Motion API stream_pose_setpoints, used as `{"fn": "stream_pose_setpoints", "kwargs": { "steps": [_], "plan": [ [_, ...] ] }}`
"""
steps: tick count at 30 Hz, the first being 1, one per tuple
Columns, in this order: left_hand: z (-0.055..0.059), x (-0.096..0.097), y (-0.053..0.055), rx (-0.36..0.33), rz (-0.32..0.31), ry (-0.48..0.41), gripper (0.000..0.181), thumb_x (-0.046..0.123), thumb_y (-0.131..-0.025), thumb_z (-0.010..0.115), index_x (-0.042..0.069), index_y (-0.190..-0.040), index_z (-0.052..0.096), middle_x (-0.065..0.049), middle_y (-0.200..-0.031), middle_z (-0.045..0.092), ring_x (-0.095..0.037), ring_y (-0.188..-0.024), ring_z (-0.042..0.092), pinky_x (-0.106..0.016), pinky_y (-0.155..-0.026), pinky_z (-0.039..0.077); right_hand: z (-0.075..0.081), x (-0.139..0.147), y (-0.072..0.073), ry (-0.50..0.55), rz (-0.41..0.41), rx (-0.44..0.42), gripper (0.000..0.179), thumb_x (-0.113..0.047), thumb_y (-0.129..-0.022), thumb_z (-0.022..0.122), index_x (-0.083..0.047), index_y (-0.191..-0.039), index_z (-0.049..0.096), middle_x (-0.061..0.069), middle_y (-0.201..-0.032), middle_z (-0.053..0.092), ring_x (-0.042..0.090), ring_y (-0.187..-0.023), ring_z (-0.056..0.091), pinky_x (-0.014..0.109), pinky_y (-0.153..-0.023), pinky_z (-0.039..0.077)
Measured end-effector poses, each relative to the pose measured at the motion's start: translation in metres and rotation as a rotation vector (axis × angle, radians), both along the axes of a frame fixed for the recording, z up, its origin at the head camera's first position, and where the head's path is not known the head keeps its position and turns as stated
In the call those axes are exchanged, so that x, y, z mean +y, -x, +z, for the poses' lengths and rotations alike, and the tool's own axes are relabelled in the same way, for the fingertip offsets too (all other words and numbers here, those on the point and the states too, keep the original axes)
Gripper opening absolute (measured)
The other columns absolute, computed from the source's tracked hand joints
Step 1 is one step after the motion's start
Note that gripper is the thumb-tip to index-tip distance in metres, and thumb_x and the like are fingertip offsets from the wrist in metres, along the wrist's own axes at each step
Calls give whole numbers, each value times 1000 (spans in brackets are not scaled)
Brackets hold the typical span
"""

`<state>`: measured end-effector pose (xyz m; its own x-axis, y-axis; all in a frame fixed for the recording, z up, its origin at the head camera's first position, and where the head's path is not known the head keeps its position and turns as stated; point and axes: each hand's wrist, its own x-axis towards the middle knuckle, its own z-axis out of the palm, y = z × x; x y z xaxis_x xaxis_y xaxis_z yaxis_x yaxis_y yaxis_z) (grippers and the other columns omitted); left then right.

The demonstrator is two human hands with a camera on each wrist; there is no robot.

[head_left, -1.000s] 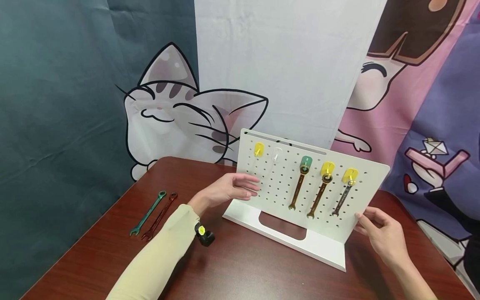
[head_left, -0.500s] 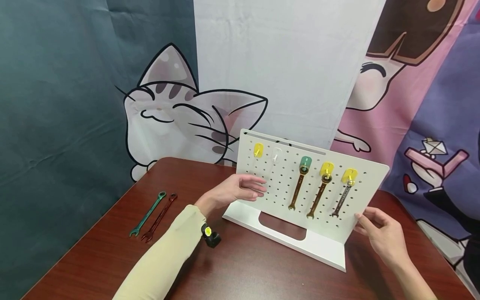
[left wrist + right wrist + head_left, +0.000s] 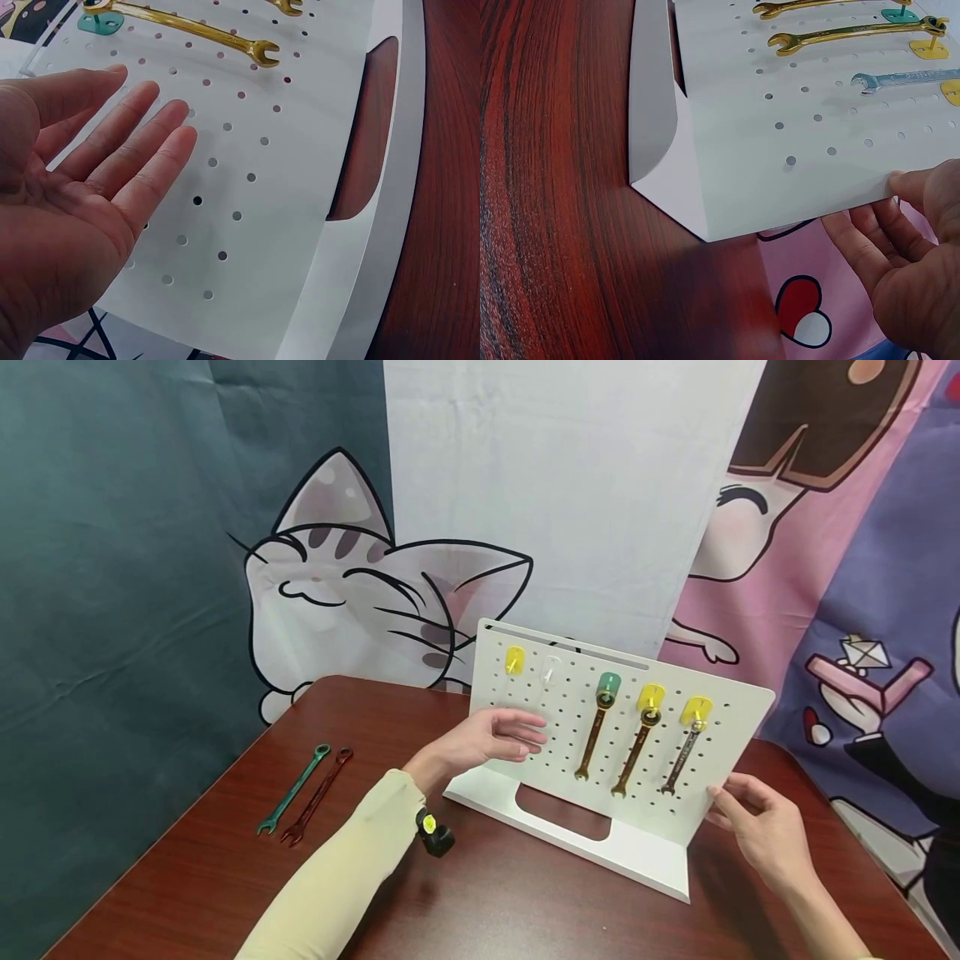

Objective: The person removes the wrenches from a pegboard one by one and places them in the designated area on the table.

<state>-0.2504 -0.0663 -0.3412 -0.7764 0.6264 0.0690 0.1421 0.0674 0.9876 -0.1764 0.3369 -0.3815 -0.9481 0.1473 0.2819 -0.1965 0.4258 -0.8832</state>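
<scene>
A white pegboard (image 3: 558,752) stands upright on its flat base. Two gold combination wrenches (image 3: 592,739) (image 3: 635,756) hang from a green hook and a yellow hook, and a silver wrench (image 3: 679,760) from another yellow hook. My right hand (image 3: 765,831) pinches the board's right edge, thumb on the front and fingers behind, as the right wrist view confirms. Before the left part of the board, my left hand (image 3: 491,739) is held out with fingers extended and nothing in it. In the left wrist view its palm (image 3: 67,217) shows, fingers pointing toward a gold wrench (image 3: 195,28).
A green wrench (image 3: 292,793) and a red wrench (image 3: 318,797) lie side by side on the brown table (image 3: 510,893), left of my left arm. A yellow hook (image 3: 514,660) and a clear hook (image 3: 551,668) on the board carry nothing. Printed curtains stand behind.
My left hand has moved to the right along the front of the board, fingers still extended. My right hand keeps its hold on the board's edge.
</scene>
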Motion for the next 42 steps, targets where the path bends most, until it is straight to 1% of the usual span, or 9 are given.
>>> {"fn": "stream_pose_setpoints", "kwargs": {
  "steps": [5, 9, 15, 18, 23, 29, 32, 37, 42],
  "plan": [
    [-1, 4, 1, 5, -1, -16, 52, -5, -100, 63, -1, -151, 53, -26, -146, 62, -39, -135, 64, -39, -109, 57, 1, 0, 0, 8, 3, 7, 14, -9, -102, 70, 2, -110, 71, -21, -88, 72, 0, -74, 75, 25, -69, 64],
    [-1, 7, 1, -4, 2, -29, 52, -6, -100, 63, -1, -151, 53, -27, -146, 62, -38, -134, 64, -40, -109, 57, 0, -1, 0, 15, 4, 6, 14, -9, -101, 71, 1, -110, 71, -21, -88, 73, 0, -74, 75, 25, -69, 64],
    [-1, 15, 2, -18, 10, -46, 52, -5, -100, 64, 1, -151, 54, -25, -147, 62, -36, -135, 64, -40, -109, 57, 0, -1, -1, 6, -5, 12, 16, -9, -101, 71, 4, -111, 70, -22, -88, 72, -1, -74, 75, 23, -68, 64],
    [-1, 19, 2, -15, 15, -47, 52, -4, -100, 64, 2, -151, 54, -23, -146, 63, -34, -133, 66, -39, -109, 57, 0, -2, 0, 13, -3, 18, 15, -8, -101, 70, 4, -111, 70, -22, -88, 72, -1, -75, 75, 24, -69, 64],
    [0, 25, 3, 5, 24, -38, 51, -4, -100, 65, 3, -150, 56, -21, -143, 66, -33, -129, 69, -38, -108, 58, 0, -2, 0, 42, 8, 23, 11, -7, -101, 70, 1, -109, 71, -20, -88, 73, 0, -74, 75, 24, -68, 64],
    [0, 29, 3, -5, 26, -31, 50, -5, -100, 64, 3, -149, 57, -23, -143, 66, -35, -130, 68, -38, -108, 57, 0, -2, 0, 30, 5, 25, 12, -7, -101, 71, 2, -110, 71, -21, -88, 73, -1, -75, 75, 24, -68, 64],
    [2, 30, 3, -2, 26, -29, 51, -7, -100, 62, 4, -149, 57, -23, -144, 66, -34, -130, 68, -37, -108, 57, 0, -2, 0, 46, 9, 23, 11, -7, -101, 71, 1, -109, 71, -20, -88, 73, -1, -75, 75, 24, -69, 64],
    [3, 32, 3, 5, 23, -24, 51, -9, -100, 59, 4, -149, 58, -22, -144, 66, -35, -131, 67, -37, -107, 58, 0, -2, 0, 21, 3, 21, 15, -8, -101, 70, 4, -110, 70, -21, -88, 72, -1, -75, 75, 24, -69, 64],
    [4, 36, 4, 11, 5, -18, 52, -9, -100, 59, 4, -150, 57, -22, -145, 65, -36, -132, 66, -36, -108, 57, 0, -2, -1, -7, -11, 9, 20, -10, -102, 70, 7, -113, 69, -22, -88, 72, -1, -75, 75, 25, -69, 64]
  ]
}}
